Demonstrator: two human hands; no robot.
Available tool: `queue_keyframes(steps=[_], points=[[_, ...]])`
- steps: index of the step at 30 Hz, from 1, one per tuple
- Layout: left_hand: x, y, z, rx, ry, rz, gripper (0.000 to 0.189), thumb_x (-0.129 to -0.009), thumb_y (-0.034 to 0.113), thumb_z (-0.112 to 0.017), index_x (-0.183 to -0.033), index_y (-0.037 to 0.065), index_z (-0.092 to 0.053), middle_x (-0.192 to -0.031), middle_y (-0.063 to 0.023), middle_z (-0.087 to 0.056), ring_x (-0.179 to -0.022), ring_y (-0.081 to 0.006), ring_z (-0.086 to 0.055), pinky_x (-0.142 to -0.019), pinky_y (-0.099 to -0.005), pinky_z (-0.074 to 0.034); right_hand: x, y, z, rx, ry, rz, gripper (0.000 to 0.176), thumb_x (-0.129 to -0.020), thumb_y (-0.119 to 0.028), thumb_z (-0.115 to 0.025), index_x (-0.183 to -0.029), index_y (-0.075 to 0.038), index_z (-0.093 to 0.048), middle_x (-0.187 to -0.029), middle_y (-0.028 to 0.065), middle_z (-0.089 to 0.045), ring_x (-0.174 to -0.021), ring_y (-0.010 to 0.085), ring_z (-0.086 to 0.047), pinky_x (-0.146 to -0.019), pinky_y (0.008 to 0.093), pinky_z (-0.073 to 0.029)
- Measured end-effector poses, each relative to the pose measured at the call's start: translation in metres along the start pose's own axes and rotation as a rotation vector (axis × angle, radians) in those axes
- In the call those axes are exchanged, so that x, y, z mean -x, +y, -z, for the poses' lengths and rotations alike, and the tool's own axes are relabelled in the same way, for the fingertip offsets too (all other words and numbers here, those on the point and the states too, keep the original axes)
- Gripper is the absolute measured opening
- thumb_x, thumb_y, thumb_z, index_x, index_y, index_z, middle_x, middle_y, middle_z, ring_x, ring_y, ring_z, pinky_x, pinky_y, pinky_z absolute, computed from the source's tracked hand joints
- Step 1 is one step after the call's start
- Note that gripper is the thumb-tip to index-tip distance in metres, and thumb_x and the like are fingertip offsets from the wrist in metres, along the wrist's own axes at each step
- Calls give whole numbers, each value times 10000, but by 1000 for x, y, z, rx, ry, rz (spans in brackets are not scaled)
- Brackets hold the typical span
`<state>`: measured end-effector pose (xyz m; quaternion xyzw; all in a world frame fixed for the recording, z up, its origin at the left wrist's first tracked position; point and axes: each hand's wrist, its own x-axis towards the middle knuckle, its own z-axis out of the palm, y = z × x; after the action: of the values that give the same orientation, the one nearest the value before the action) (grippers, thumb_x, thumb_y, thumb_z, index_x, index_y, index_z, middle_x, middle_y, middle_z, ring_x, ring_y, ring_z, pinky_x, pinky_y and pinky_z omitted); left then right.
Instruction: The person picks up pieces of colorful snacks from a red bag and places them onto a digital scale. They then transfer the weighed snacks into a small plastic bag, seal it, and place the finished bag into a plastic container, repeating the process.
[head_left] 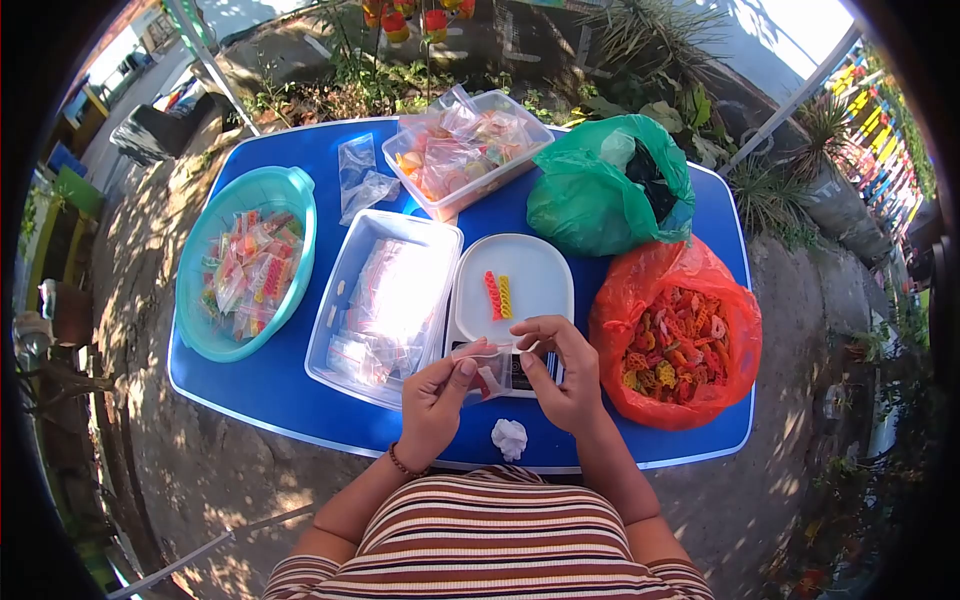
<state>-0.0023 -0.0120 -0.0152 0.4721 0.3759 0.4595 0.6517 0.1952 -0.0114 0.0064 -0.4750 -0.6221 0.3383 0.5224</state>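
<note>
A small clear plastic zip bag (488,382) with something red inside is pinched between the thumb and fingers of my left hand (436,400). Just right of the bag, my right hand (568,385) has its thumb and curved forefinger apart, with the fingertips close to the bag's edge. Both hands are over the front of a white kitchen scale (464,315), partly covering its dark display. On the scale's platform lie a red twisted snack piece (493,296) and a yellow one (505,297), side by side.
A white tub (320,345) of flat bags stands left of the scale. Beyond are a turquoise basin (187,312) and a clear container (462,203), both with packets. Right are a green bag (580,195) and a red bag (612,325) of snacks. Crumpled white tissue (509,438) lies in front.
</note>
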Motion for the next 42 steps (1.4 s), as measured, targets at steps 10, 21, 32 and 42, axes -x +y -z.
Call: queue_keyframes(steps=[10, 21, 32, 42], points=[[3, 6, -5, 59, -33, 53, 374, -1087, 216, -553, -1334, -53, -633, -1144, -148, -739, -979, -151, -700, -827, -278, -580, -14, 33, -12, 740, -34, 113, 291, -847, -113, -704, -1127, -36, -716, -1183, 144, -645, -1043, 336, -587, -896, 446, -492], [3, 0, -1, 30, -71, 80, 368, -1090, 188, -529, -1350, -59, -610, -1220, -203, -716, -1104, -248, -714, -883, -360, -614, -22, 36, -19, 831, 62, 111, 289, -812, -211, -771, -1035, -29, -737, -1155, 119, -631, -1019, 329, -576, -835, 436, -486], [1, 0, 1, 83, -68, 67, 363, -1093, 218, -529, -1312, -52, -633, -1192, -180, -732, -1023, -222, -734, -699, -341, -622, -18, 4, 13, 322, 144, 1, 139, -898, -37, -748, -1033, -3, -761, -910, 128, -748, -732, 190, -682, -613, 278, -523], [0, -2, -2, -54, -94, 60, 272, -1032, 165, -648, -1194, -43, -713, -1035, -128, -776, -804, -115, -700, -667, -271, -584, 3, -12, 29, -273, 246, -114, 223, -925, 31, -738, -1139, 67, -684, -979, 87, -699, -904, 102, -662, -830, 226, -524]])
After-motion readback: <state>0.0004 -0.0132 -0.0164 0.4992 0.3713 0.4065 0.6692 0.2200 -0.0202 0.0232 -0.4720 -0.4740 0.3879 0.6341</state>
